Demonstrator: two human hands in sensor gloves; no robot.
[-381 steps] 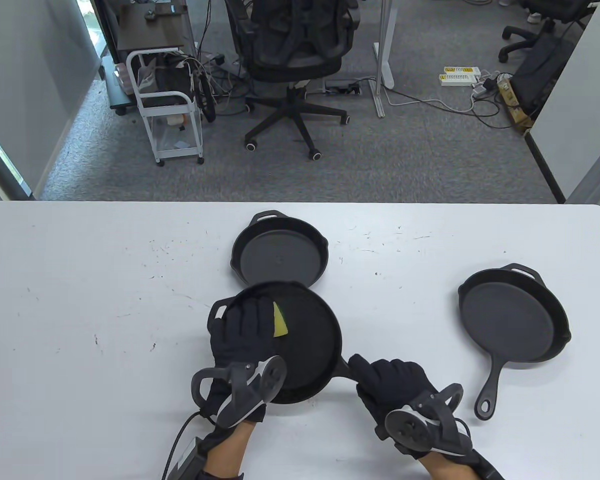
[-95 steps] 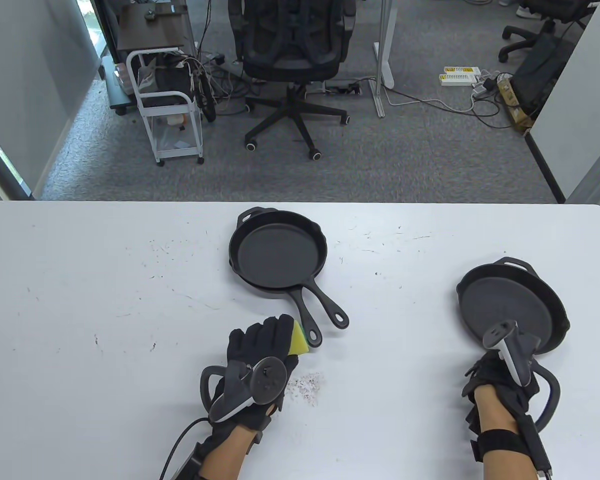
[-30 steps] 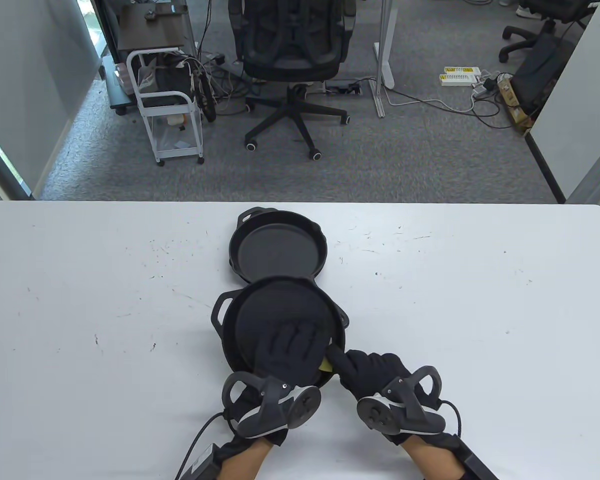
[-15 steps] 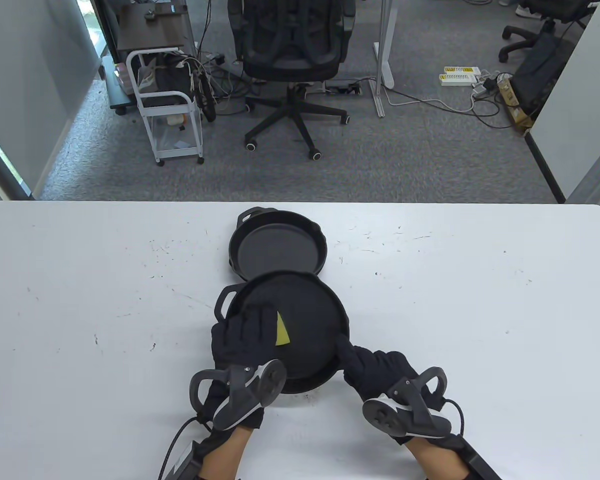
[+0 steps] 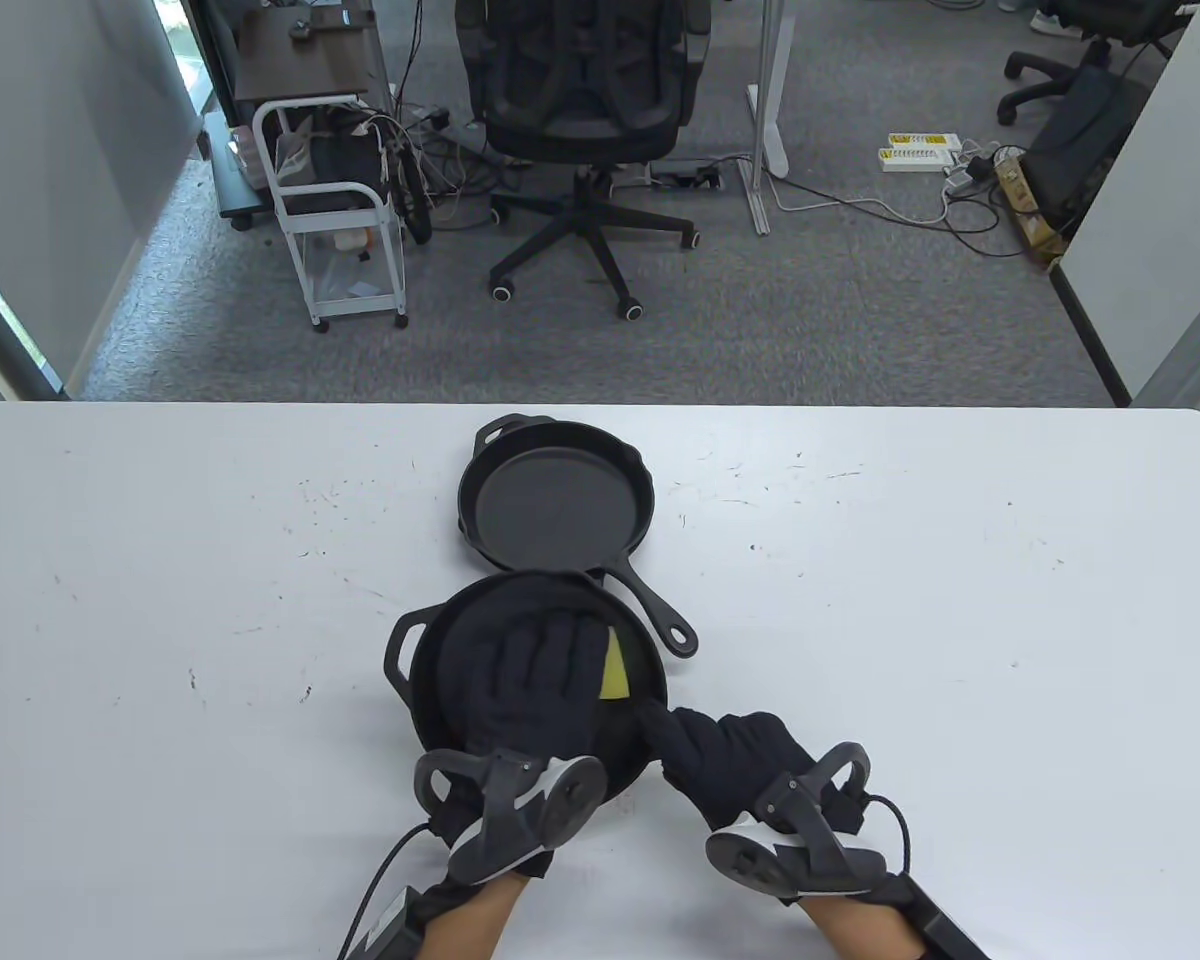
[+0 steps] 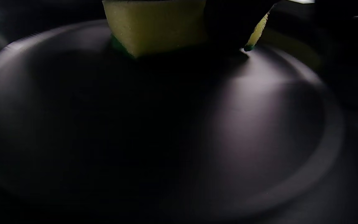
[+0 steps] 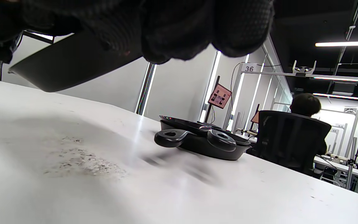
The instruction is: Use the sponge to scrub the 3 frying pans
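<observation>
My right hand [image 5: 730, 750] grips the handle of the nearest black frying pan [image 5: 412, 690] and holds it tilted off the table; its underside [image 7: 73, 68] hangs above the tabletop in the right wrist view. Inside this pan my left hand [image 5: 540, 680] holds the yellow sponge [image 5: 615, 672] and presses it down on the pan floor [image 6: 259, 109]. The sponge [image 6: 157, 25] has a green underside touching the metal. Two more black pans [image 5: 555, 500] are stacked at the table's back centre, and their handles [image 5: 665, 630] point toward me.
The white table [image 5: 160, 600] has fine dark crumbs [image 7: 82, 161] under the raised pan. The stacked pans [image 7: 197, 137] lie just behind the held one. An office chair [image 5: 580, 100] and a white cart [image 5: 340, 210] stand on the floor beyond the far edge.
The held pan has shifted left and toward me, uncovering the stacked pans' handles. My left hand has slid the sponge from the pan's left side to its right side.
</observation>
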